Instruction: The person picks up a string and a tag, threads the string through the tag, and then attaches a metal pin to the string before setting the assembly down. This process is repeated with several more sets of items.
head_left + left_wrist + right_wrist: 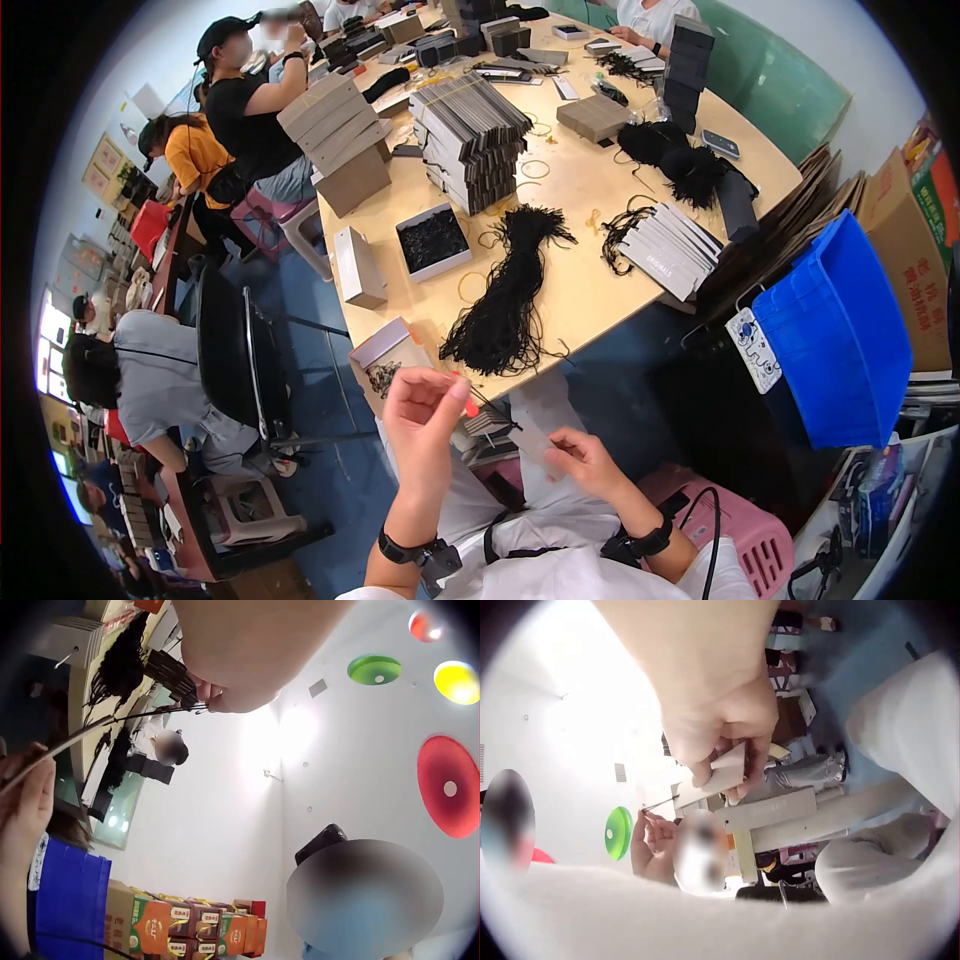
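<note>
In the head view, my right hand [590,465] pinches a grey card hang tag [530,436] by its edge, thumb on top. A black cord [490,405] runs from the tag's far end up to my left hand [425,425]. There my thumb and fingertips pinch it, with a small red bit [472,409] showing by the thumb. The left wrist view shows the cord [154,712] stretched straight between the two hands. In the right wrist view, the tag [712,780] lies between my thumb and fingers.
A bundle of black cords [505,300] lies on the table, near an open box of small black pieces [433,240]. Behind stands a tall stack of tags [470,140]. Finished-looking corded tags [670,250] are fanned out at the right edge, by a blue bin [840,340].
</note>
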A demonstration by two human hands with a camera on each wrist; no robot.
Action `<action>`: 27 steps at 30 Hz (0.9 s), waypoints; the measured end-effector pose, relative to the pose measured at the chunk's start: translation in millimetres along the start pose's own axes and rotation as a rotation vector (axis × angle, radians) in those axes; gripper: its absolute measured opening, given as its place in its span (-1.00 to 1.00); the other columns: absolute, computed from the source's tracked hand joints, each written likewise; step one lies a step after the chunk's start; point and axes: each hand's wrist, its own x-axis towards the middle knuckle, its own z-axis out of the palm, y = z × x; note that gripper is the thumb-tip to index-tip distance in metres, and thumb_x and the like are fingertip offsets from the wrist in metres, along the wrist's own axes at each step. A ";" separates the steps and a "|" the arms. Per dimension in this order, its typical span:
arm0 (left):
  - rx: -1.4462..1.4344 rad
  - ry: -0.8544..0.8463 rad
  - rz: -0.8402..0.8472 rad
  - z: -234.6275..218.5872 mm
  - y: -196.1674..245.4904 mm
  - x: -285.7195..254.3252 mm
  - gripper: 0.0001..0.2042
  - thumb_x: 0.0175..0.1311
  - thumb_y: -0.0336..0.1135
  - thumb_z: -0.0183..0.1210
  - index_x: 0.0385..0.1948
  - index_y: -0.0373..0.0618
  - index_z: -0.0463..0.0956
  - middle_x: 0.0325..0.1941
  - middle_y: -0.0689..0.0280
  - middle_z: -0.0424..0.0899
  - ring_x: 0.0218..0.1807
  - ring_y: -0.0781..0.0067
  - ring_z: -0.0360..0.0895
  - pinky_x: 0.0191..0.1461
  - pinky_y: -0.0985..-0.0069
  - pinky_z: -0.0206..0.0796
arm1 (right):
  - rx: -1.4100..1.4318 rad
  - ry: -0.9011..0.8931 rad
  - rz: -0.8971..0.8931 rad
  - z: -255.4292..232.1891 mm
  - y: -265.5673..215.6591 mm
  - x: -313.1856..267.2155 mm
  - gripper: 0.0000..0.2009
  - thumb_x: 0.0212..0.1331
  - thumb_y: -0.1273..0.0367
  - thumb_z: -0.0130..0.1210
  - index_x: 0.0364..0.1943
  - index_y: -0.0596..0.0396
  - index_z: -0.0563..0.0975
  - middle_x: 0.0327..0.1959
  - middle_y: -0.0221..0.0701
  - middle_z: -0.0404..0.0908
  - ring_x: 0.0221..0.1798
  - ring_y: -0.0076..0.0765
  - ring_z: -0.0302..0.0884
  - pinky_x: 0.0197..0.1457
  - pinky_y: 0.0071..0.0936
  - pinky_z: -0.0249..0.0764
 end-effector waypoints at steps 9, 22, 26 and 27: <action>-0.113 -0.125 -0.125 37.5 -50.7 20.7 -0.83 0.17 -0.57 0.18 -0.31 -0.17 0.35 -0.25 0.25 0.56 -0.14 0.45 0.58 0.00 0.56 0.41 | -0.777 0.788 -0.646 -58.6 -91.0 38.8 -0.88 0.05 0.52 0.20 -0.30 0.19 0.56 -0.44 -0.26 0.54 -0.40 -0.26 0.54 -0.31 -0.42 0.43; -0.307 -0.174 -0.121 143.1 -129.2 62.8 -0.82 0.22 -0.56 0.12 -0.19 -0.19 0.36 0.07 0.15 0.51 0.15 0.40 0.48 0.15 0.55 0.33 | -1.367 1.068 -0.614 -128.8 -132.8 91.6 -0.88 0.10 0.38 0.16 -0.29 0.05 0.57 -0.28 -0.41 0.63 -0.15 -0.21 0.43 0.00 -0.31 0.22; -0.198 -0.218 -0.172 127.1 -114.0 56.2 -0.78 0.25 -0.53 0.11 -0.10 -0.20 0.36 0.18 0.16 0.42 0.28 0.38 0.35 0.23 0.51 0.24 | -1.354 0.983 -0.634 -131.7 -127.1 101.9 -0.87 0.08 0.37 0.18 -0.29 0.04 0.57 -0.32 -0.44 0.62 -0.14 -0.20 0.43 0.00 -0.31 0.22; -0.195 -0.212 -0.171 118.9 -105.0 52.5 -0.78 0.25 -0.53 0.11 -0.10 -0.20 0.36 0.18 0.16 0.42 0.28 0.38 0.35 0.23 0.51 0.24 | -1.344 0.970 -0.647 -132.8 -127.1 103.2 -0.86 0.07 0.37 0.19 -0.28 0.04 0.57 -0.31 -0.42 0.61 -0.13 -0.20 0.43 0.02 -0.31 0.21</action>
